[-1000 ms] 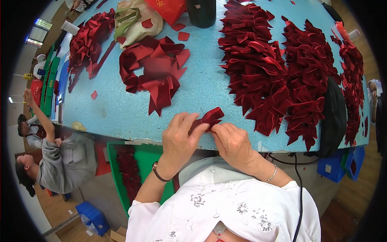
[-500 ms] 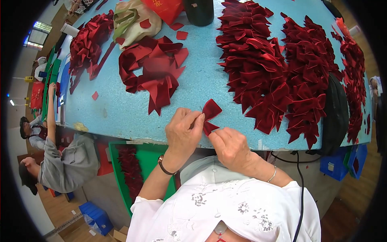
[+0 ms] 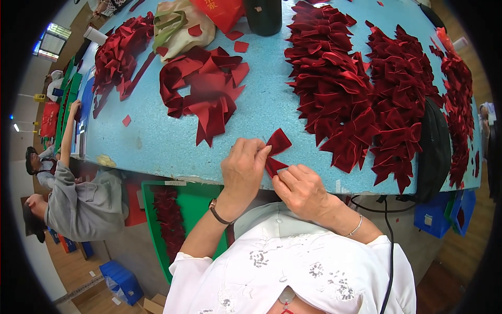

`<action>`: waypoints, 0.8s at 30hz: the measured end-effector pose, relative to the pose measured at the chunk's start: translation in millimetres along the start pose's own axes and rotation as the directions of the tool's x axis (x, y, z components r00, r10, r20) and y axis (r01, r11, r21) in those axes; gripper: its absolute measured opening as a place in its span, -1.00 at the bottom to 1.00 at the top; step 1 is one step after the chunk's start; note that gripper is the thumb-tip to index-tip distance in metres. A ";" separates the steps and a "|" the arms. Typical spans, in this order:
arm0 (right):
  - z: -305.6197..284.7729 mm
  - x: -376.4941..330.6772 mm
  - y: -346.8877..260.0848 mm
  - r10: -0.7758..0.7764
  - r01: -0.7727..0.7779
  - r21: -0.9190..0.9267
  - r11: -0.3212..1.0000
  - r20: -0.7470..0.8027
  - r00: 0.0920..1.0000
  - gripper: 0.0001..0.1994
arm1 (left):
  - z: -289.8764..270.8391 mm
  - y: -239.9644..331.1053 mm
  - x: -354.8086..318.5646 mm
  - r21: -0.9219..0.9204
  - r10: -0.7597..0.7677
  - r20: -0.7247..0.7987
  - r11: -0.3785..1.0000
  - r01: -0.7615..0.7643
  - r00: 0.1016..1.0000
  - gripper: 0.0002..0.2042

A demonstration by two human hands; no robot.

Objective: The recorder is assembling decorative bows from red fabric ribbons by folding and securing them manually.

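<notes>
A small red velvet ribbon piece [image 3: 277, 149], folded into a bow shape, lies at the near edge of the light blue table [image 3: 157, 141]. My left hand [image 3: 243, 167] pinches its middle with thumb and fingers. My right hand [image 3: 300, 188] holds the lower flap of the same piece from the right. A loose heap of cut red ribbon strips [image 3: 204, 89] lies just beyond my left hand. A large pile of finished red bows [image 3: 334, 89] lies beyond my right hand.
More red bows [image 3: 405, 94] cover the right of the table, with a dark bag [image 3: 434, 152] at its edge. A beige bag [image 3: 180, 26] and another ribbon pile [image 3: 117, 55] lie far left. A green tray [image 3: 180, 209] sits below. A person in grey [image 3: 78, 201] stretches at left.
The ribbon piece has been spread from a bunched fold into a flat bow shape on the table. Both hands shifted slightly. The person at left raised an arm higher.
</notes>
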State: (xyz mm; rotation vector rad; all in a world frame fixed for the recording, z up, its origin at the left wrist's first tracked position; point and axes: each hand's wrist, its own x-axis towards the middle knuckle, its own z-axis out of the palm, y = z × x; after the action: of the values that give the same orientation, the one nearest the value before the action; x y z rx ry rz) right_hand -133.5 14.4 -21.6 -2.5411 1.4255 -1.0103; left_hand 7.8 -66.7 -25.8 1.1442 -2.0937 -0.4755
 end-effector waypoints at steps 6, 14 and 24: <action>-6.6 5.0 5.2 0.086 -0.077 0.312 0.947 -0.017 0.996 -0.83 | -1.6 -2.6 -3.5 0.043 -0.001 0.040 0.999 -0.001 0.999 -0.87; -11.2 31.7 25.5 0.493 -0.449 0.218 0.866 -0.236 0.837 -0.76 | -10.9 -7.1 -5.5 -0.010 0.029 0.046 1.000 -0.029 0.999 -0.89; 5.2 39.2 40.2 0.448 -0.444 0.058 0.894 -0.102 0.888 -0.84 | -17.8 -9.5 -3.3 -0.041 0.098 0.128 0.995 -0.094 0.987 -0.92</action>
State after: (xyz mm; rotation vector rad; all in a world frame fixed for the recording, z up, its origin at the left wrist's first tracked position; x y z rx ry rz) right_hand -146.3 -40.5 -19.6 -2.0069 1.8850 -1.0871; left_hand 27.4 -68.9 -20.5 1.0111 -2.2321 -0.5514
